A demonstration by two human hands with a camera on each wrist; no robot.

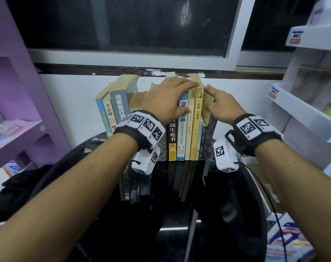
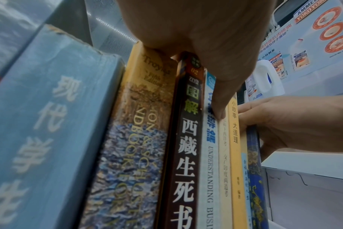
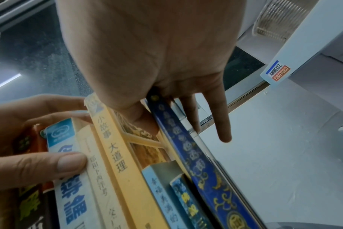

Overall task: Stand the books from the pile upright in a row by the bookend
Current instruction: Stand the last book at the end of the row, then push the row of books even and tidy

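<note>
The left hand (image 1: 168, 99) is gripping the middle books (image 1: 181, 133), the right hand (image 1: 221, 108) is pinching the blue book (image 3: 187, 148); loosening either is probably risking the leaning books (image 1: 113, 104) beyond the left hand toppling.

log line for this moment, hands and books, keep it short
left hand grips book row top | right hand pinches blue book at right end | row standing, spines out

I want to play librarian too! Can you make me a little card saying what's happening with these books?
Place: glossy black table
Row of books: upright, spines outward; leftmost books lean
Left hand: grips the middle tops, thumb on the blue-and-white book
Right hand: pinches the dark blue patterned book beside the yellow book
Bookend: cannot make it out
</note>
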